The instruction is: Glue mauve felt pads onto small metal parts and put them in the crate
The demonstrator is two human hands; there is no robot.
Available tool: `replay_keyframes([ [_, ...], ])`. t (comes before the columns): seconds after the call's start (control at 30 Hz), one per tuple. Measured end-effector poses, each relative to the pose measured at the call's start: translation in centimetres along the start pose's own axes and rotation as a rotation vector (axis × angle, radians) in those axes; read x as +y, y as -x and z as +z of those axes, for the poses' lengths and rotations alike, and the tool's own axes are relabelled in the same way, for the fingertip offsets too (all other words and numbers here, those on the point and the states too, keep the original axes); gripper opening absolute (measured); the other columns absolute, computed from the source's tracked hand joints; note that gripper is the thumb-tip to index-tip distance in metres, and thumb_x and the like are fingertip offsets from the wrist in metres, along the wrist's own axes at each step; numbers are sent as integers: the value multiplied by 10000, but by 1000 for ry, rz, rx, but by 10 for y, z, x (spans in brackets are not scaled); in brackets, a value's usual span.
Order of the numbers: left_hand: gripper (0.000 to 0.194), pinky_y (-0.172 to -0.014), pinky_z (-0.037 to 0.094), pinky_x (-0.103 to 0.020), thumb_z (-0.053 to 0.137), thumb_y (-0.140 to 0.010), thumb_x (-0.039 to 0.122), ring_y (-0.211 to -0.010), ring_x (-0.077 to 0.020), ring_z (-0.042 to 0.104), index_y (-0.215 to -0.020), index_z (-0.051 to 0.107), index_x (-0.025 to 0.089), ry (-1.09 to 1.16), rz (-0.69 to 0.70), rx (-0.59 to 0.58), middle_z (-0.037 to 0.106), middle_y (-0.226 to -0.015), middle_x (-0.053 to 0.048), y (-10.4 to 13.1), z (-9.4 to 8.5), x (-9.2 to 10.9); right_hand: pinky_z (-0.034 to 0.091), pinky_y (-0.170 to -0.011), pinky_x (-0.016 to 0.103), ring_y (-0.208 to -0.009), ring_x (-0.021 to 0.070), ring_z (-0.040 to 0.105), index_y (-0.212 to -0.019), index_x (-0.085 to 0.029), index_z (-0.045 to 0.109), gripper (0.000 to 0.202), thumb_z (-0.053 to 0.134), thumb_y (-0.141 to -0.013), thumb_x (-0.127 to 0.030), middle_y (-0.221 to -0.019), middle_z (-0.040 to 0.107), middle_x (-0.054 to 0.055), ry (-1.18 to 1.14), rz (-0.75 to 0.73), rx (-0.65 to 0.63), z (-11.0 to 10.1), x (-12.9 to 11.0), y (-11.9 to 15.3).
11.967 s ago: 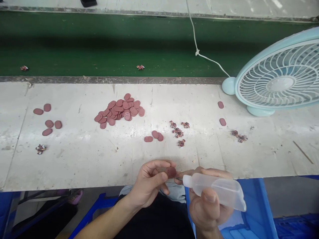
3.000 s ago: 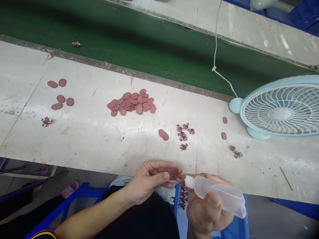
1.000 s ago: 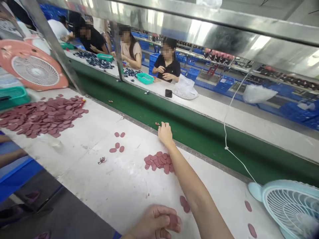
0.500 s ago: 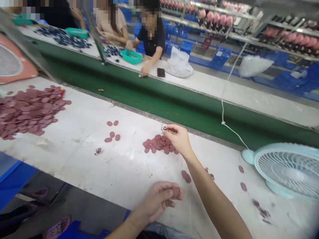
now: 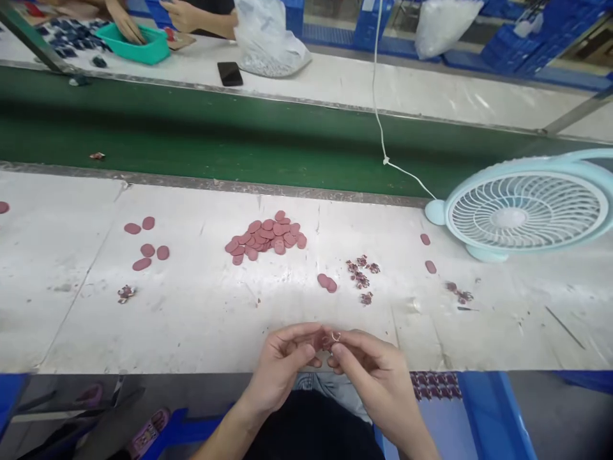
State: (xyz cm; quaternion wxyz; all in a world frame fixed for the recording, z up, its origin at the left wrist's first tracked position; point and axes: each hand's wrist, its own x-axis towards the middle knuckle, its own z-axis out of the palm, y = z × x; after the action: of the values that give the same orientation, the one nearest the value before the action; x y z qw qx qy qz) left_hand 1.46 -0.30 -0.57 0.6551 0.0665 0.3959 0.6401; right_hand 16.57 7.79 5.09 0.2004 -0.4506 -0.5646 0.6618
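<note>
Near the table's front edge, my left hand (image 5: 286,364) pinches a maroon oval piece (image 5: 320,338). Right beside it, my right hand (image 5: 372,370) holds a small shiny metal-like piece (image 5: 336,336) between thumb and fingers, against the oval. The fingers hide part of both. Beyond my hands lies a pile of maroon ovals (image 5: 265,236), with two overlapping ovals (image 5: 327,283) closer to me. Several small maroon-and-metal clusters (image 5: 361,276) sit to the right of the pile.
A light blue fan (image 5: 510,217) stands at the right, its white cord running back. Loose ovals (image 5: 147,250) and one small cluster (image 5: 126,294) lie at left. Behind the green belt (image 5: 239,150) are a phone (image 5: 230,74), a teal basket (image 5: 151,48) and other people's hands.
My right hand has come back from the oval pile with the small piece and met my left hand. The view has turned to the right and downward.
</note>
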Motion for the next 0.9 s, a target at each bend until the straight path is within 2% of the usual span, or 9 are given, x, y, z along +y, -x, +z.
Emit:
replay_keyframes([
  [0.1, 277, -682, 597, -196, 837, -797, 235, -838, -156, 738, -1071, 807, 204, -29, 2, -1, 823, -1001, -73, 3, 5, -2, 632, -685, 274, -767, 187, 741, -1069, -266, 792, 184, 704, -931, -350, -978, 777, 63, -12, -28, 3, -1, 1, 2],
  [0.27, 274, -686, 596, -189, 834, -801, 228, -852, -151, 737, -1072, 802, 207, -65, -7, 8, 820, -1001, -69, 4, 6, -7, 641, -700, 287, -785, 196, 759, -1037, -257, 787, 160, 694, -941, -345, -944, 781, 53, -21, -6, -29, -5, 6, 1],
  [0.4, 276, -680, 582, -185, 854, -776, 198, -839, -138, 734, -1043, 784, 218, -65, -22, 34, 817, -1000, -60, 3, 8, -9, 629, -687, 260, -772, 181, 756, -1021, -251, 785, 139, 703, -933, -322, -936, 786, 42, 47, -46, -25, -10, 6, 1],
  [0.57, 114, -638, 566, -186, 870, -753, 215, -647, -93, 682, -744, 766, 172, -94, 0, 79, 797, -789, -26, 2, 15, -9, 633, -725, 265, -820, 179, 758, -1029, -252, 775, 141, 680, -947, -317, -996, 786, 43, 88, -40, -44, -16, 0, 2],
  [0.7, 110, -636, 569, -203, 862, -757, 223, -746, -141, 719, -715, 789, 152, -133, 15, 83, 819, -972, -89, 3, 21, -9, 631, -709, 251, -849, 175, 754, -1034, -276, 768, 132, 674, -948, -311, -1032, 776, 33, 159, -88, -20, -19, -2, 5],
  [0.9, 58, -668, 582, -235, 836, -783, 196, -853, -197, 747, -735, 807, 180, -180, 35, 65, 817, -1039, -101, 5, 18, -9, 625, -708, 230, -878, 166, 734, -1080, -295, 758, 163, 666, -947, -273, -1023, 765, 21, 297, -174, -4, -21, -3, 11],
])
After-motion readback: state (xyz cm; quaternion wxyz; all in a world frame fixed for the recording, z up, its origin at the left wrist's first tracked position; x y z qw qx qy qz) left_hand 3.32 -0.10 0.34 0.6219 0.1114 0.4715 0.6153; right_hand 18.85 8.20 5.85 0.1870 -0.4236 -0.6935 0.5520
